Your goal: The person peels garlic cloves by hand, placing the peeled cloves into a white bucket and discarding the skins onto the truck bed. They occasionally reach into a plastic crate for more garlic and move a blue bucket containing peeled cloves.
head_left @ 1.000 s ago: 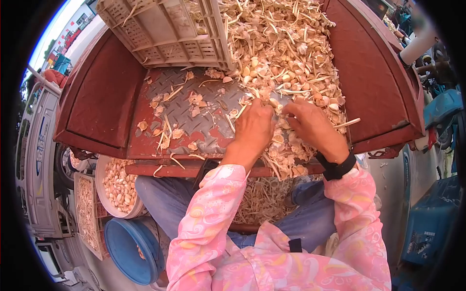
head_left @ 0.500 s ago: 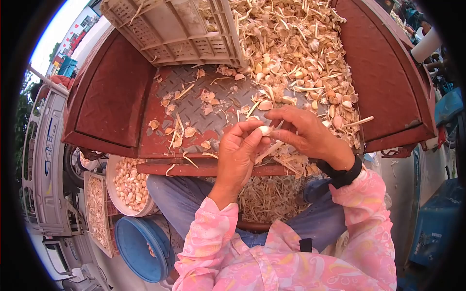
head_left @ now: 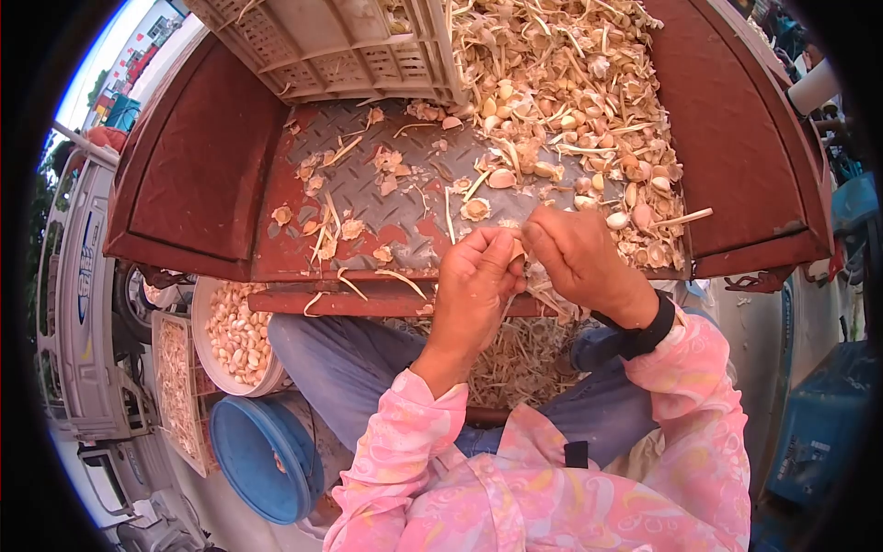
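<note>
My left hand is closed in a pinch at the front edge of the red metal bed. Its thumb and fingers hold a garlic clove, mostly hidden by the fingertips. My right hand meets it from the right, its thumb and forefinger pinched against the same clove. Just behind the hands lie an empty-looking garlic husk and a pinkish clove. A heap of garlic cloves, skins and dry stalks spreads beyond my right hand.
A beige plastic crate stands tilted at the back left. Low at left are a white bucket of cloves, a crate of garlic scraps and a blue bucket. Red side walls flank the bed. Skins litter the ground between my legs.
My right fingers have closed from a looser, spread pose into a pinch at the clove. Both hands have come together, and the clove is now more hidden. The view has shifted slightly.
</note>
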`<act>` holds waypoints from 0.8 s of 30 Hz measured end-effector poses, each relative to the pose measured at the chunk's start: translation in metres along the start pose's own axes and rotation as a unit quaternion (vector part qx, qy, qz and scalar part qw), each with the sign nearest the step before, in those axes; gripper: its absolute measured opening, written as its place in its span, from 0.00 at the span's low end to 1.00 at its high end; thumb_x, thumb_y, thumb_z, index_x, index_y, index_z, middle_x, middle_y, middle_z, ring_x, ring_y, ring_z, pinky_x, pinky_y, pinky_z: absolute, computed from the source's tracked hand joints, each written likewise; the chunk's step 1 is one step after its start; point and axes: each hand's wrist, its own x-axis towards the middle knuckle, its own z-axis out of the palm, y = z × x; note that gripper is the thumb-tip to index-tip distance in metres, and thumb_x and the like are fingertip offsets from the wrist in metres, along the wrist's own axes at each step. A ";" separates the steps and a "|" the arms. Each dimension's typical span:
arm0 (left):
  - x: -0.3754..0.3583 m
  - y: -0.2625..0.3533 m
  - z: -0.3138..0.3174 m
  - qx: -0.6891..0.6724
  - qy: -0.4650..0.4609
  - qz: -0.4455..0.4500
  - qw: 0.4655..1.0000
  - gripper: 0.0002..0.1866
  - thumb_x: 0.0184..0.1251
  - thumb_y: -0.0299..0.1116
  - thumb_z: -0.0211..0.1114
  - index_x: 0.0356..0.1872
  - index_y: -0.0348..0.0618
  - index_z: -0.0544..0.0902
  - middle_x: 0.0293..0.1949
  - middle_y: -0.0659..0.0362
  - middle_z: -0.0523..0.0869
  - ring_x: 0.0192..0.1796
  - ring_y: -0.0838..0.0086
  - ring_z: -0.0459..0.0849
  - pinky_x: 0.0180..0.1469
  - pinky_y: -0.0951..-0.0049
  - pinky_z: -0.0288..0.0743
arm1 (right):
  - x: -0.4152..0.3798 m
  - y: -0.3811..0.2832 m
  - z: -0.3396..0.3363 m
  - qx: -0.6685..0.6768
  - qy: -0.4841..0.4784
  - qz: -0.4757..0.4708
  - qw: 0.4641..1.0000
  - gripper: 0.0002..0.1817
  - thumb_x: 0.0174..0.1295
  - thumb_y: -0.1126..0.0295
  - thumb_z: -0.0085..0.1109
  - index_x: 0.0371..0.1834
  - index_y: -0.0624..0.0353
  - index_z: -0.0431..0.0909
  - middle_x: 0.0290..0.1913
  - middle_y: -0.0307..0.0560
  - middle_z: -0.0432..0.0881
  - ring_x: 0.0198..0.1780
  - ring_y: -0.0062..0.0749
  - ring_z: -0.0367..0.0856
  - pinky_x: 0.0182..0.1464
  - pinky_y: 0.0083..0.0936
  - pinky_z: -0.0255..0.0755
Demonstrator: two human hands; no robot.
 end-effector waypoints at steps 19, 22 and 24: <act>0.051 0.023 -0.026 0.471 0.093 0.135 0.867 0.15 0.58 0.29 0.61 0.45 0.32 0.78 0.38 0.44 0.81 0.38 0.60 0.82 0.43 0.65 0.74 | 0.049 0.037 0.009 -0.185 -0.155 0.016 0.970 0.09 0.54 0.73 0.53 0.38 0.59 0.75 0.30 0.54 0.80 0.37 0.52 0.80 0.37 0.43 0.72; 0.054 0.013 -0.027 0.565 0.058 0.159 0.807 0.16 0.57 0.28 0.63 0.46 0.33 0.78 0.40 0.42 0.78 0.42 0.53 0.81 0.44 0.60 0.74 | 0.041 0.036 0.007 -0.109 -0.173 0.048 0.978 0.07 0.55 0.73 0.53 0.37 0.61 0.74 0.32 0.57 0.80 0.38 0.54 0.79 0.39 0.44 0.71; 0.057 0.010 -0.023 0.620 0.038 0.169 0.765 0.15 0.56 0.28 0.63 0.45 0.33 0.78 0.40 0.43 0.78 0.43 0.51 0.80 0.44 0.57 0.74 | 0.039 0.036 0.005 -0.056 -0.182 0.050 0.981 0.07 0.55 0.73 0.54 0.36 0.62 0.74 0.33 0.57 0.80 0.38 0.54 0.79 0.39 0.44 0.71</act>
